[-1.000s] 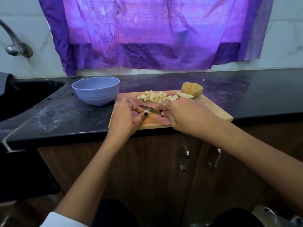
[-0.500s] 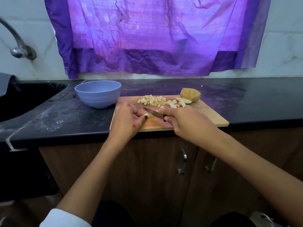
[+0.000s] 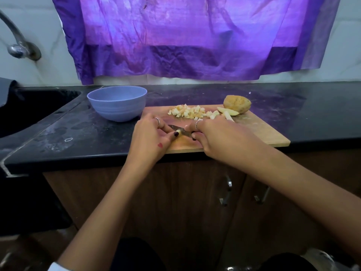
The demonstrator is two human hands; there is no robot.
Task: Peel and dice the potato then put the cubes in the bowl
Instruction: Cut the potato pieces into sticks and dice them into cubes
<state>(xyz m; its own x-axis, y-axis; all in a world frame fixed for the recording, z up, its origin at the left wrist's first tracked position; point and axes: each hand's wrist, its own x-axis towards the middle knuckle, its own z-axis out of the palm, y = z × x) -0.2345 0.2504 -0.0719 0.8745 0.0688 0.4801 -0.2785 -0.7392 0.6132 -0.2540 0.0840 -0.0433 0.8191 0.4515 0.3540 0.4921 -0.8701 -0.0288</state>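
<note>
Dicing under way. Right hand (image 3: pixel 218 137) was curled round the handle of a small knife (image 3: pixel 180 130), blade pointing toward 9 o'clock across the cutting board (image 3: pixel 259 132). Left hand (image 3: pixel 150 137) pinched a small pale potato piece (image 3: pixel 178 131) right at the blade, fingertips very close to the edge.

Pile of cubes (image 3: pixel 192 112) lay at the board's 12 o'clock side. Two uncut wedges (image 3: pixel 227 112) sat just beside it toward 2 o'clock, touching or nearly touching the remaining potato chunk (image 3: pixel 237 104), which had skin on it. Blue bowl (image 3: pixel 117 103) stood on the dark table (image 3: pixel 312 114) at the board's 10 o'clock corner; its inside was not visible from this angle.

Judgement: roughly mid-task. The chunk and wedges were yet to be cut, and no cubes were seen moved.

To do this cut well: the piece was small, so the holding fingertips should tuck back with nails upright, and the blade should go straight down with light pressure, not a sawing pull. Cubes should match the pile's size. Risk: a slippery sliver rolling, blade meeting the thumb.
</note>
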